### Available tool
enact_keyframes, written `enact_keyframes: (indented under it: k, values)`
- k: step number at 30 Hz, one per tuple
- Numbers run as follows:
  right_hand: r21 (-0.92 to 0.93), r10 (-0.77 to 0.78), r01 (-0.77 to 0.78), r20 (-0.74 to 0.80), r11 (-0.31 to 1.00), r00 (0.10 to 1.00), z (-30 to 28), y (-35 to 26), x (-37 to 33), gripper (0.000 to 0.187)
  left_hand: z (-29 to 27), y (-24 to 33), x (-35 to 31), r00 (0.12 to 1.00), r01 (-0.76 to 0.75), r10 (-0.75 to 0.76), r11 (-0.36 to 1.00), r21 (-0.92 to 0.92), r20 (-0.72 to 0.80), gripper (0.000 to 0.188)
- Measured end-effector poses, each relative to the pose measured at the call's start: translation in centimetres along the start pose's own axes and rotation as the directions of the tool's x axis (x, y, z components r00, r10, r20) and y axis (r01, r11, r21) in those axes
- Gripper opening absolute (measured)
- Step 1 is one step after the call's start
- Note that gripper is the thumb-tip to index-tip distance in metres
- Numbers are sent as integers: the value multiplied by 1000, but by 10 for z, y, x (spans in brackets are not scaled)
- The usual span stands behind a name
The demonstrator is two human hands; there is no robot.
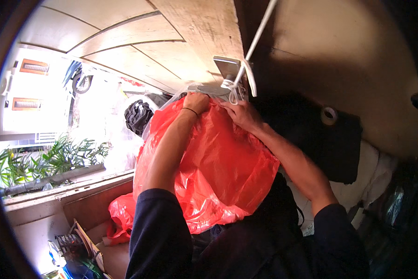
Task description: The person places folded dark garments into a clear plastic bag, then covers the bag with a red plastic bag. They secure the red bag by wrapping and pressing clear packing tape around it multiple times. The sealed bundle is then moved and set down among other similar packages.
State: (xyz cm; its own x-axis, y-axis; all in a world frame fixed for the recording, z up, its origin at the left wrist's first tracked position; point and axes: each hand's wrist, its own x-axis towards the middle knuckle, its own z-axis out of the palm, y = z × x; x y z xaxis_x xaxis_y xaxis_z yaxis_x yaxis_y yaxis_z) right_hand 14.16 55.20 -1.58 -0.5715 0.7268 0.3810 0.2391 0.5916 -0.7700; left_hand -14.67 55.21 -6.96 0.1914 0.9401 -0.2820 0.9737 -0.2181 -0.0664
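A large red plastic bag (223, 167) hangs spread out in front of my body, between my forearms. My left hand (196, 102), with a thin dark band at the wrist, is closed on the bag's gathered top edge. Beside it, my right hand (243, 115) pinches the same edge a little further right. Clear plastic (149, 128) shows along the bag's left side, partly covered by it. Just above my right hand, a white cord (260, 32) is knotted round a metal door handle (227, 66). My fingertips are partly hidden in the folds.
A pale wooden door (195, 28) rises ahead. Outside at left are a bundle of black cloth (138, 117), green plants (55, 158) and a wheel (82, 83). A smaller red bag (122, 211) lies lower left. At right, a tape roll (329, 116) rests on something black.
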Motion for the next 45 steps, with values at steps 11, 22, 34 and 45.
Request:
enact_keyframes:
  k: [11,22,34,45]
  values:
    - [132,625,-654,205,745,753,-60,-28,-126,33,-190,105,-156,961,-74,-51,900,-429,-271,47]
    - [312,537,-544,118,779,835,-46,-18,-161,22,-143,216,-147,931,-351,358,931,-102,65,73]
    - [409,561,-539,75,737,824,-57,-4,-163,5,-100,205,-128,979,-205,206,976,-73,0,70]
    - [426,360,-354,69,833,930,-60,-21,-147,13,-89,220,-109,963,-165,168,986,34,-208,36]
